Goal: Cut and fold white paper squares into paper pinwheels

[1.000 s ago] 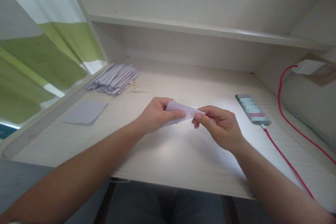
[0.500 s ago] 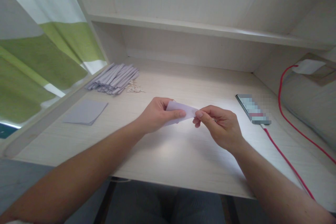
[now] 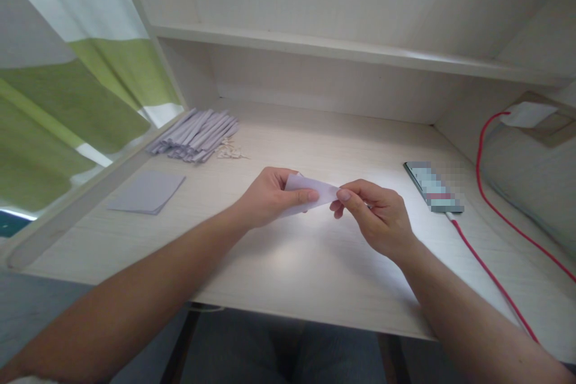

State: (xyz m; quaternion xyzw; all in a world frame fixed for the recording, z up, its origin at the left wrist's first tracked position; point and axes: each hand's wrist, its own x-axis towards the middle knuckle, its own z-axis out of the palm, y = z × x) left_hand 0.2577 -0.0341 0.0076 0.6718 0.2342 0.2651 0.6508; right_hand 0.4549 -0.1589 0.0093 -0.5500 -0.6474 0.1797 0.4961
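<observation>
- Behind the desk (image 3: pixel 279 288) front edge, surface runs right to a smartphone (image 3: pixel 432 187).
- Left hand (image 3: pixel 270 199) grips a tapering paper sheet (image 3: pixel 324 189).
- Right hand (image 3: pixel 380 216) pinches its narrow end.

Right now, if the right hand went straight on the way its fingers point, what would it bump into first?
Beyond the paper, whose narrow end the right hand pinches, it would probably meet the left hand; depth is hard to judge from this one view.
</observation>
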